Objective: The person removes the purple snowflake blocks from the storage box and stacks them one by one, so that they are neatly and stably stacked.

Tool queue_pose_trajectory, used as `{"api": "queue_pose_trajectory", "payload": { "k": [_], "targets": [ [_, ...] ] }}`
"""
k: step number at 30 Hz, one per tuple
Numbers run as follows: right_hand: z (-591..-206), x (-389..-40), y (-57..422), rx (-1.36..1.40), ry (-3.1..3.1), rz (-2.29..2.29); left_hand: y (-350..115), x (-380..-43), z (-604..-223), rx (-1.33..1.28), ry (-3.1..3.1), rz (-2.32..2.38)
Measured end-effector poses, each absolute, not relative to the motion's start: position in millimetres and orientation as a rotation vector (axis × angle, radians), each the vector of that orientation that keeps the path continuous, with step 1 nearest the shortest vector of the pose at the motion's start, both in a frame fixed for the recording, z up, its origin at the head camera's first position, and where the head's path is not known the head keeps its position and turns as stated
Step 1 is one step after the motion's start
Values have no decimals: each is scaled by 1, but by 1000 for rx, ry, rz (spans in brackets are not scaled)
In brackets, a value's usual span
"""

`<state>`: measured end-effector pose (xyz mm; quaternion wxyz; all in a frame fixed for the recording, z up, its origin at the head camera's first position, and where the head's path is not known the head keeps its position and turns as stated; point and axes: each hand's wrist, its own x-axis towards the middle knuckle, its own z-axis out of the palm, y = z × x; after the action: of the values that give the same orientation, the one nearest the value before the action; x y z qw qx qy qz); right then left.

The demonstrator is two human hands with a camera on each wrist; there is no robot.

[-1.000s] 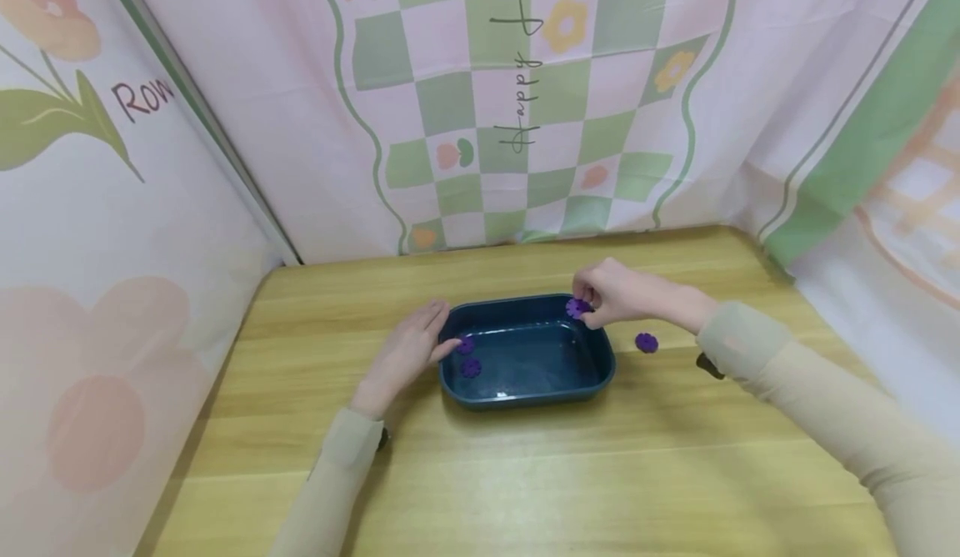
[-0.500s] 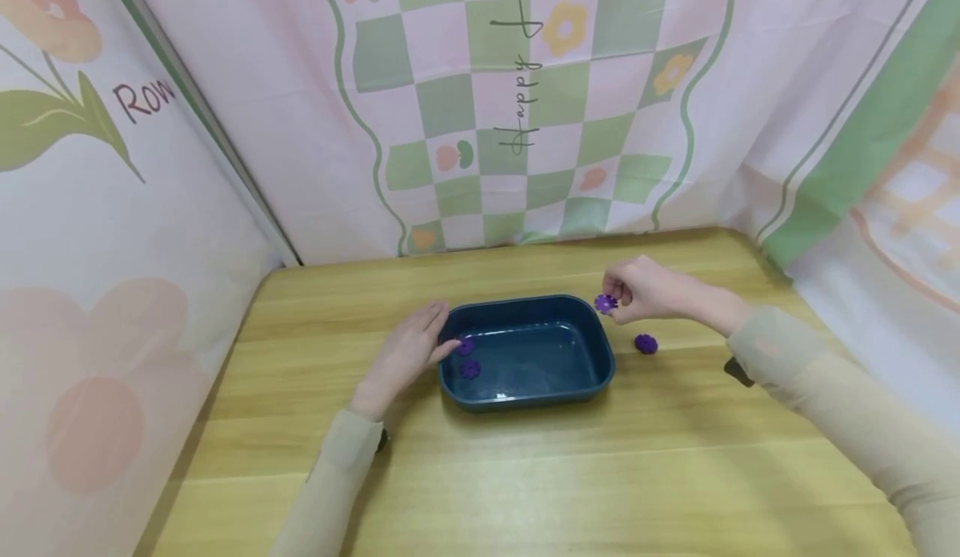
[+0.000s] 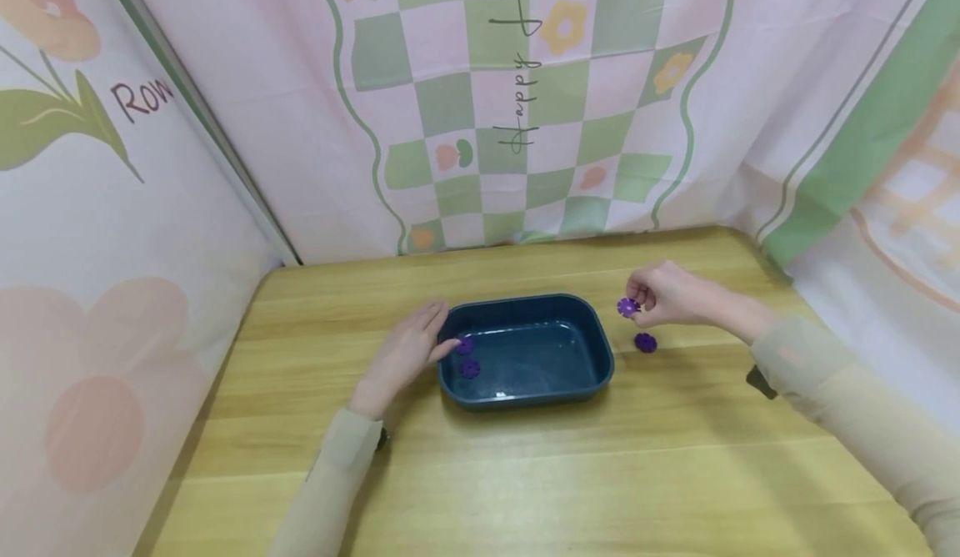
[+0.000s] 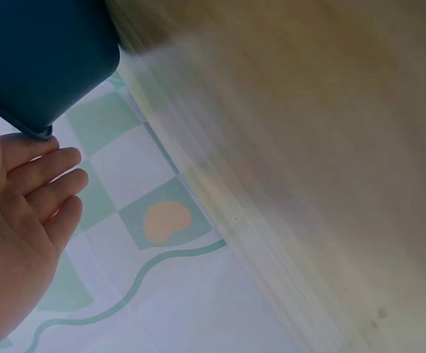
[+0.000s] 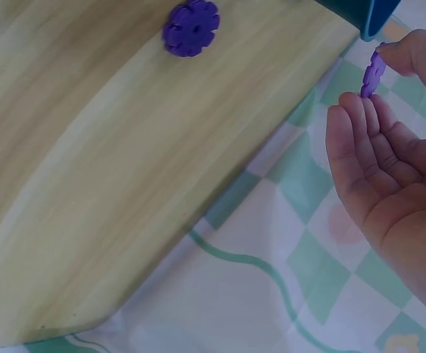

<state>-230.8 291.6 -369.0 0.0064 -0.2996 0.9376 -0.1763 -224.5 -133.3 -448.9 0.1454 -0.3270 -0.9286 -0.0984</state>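
Observation:
My right hand pinches a purple snowflake building disc between thumb and fingertips, above the table to the right of a dark blue tray. In the right wrist view the held disc appears nearly edge-on. Just below that hand, a second purple disc lies on the table. Two more purple discs sit inside the tray at its left end. At the tray's left rim is my left hand, fingers extended along the outside and thumb reaching over the rim. The left wrist view shows its fingers straight.
The wooden table carries the tray near its middle. Behind it hangs a checkered, flower-printed curtain, and printed cloth also stands at the left and right sides.
My right hand has moved right, from over the tray's far right corner to beside the tray, with the pinched disc. The left hand and the tray have stayed in place.

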Motion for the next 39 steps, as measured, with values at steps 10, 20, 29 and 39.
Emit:
{"api": "queue_pose_trajectory", "payload": {
  "k": [10, 20, 29, 39],
  "targets": [
    [-386, -230, 303, -894, 2926, -571, -134, -224, -448, -942, -2673, -246],
    [-403, -225, 313, -828, 2913, -583, -134, -225, -448, -941, -2681, -224],
    [-419, -223, 318, -754, 2880, -583, -133, -225, -448, -945, -2686, -221],
    [-432, -222, 326, -790, 2906, -554, -133, -225, -448, -935, -2698, -251]
  ]
}}
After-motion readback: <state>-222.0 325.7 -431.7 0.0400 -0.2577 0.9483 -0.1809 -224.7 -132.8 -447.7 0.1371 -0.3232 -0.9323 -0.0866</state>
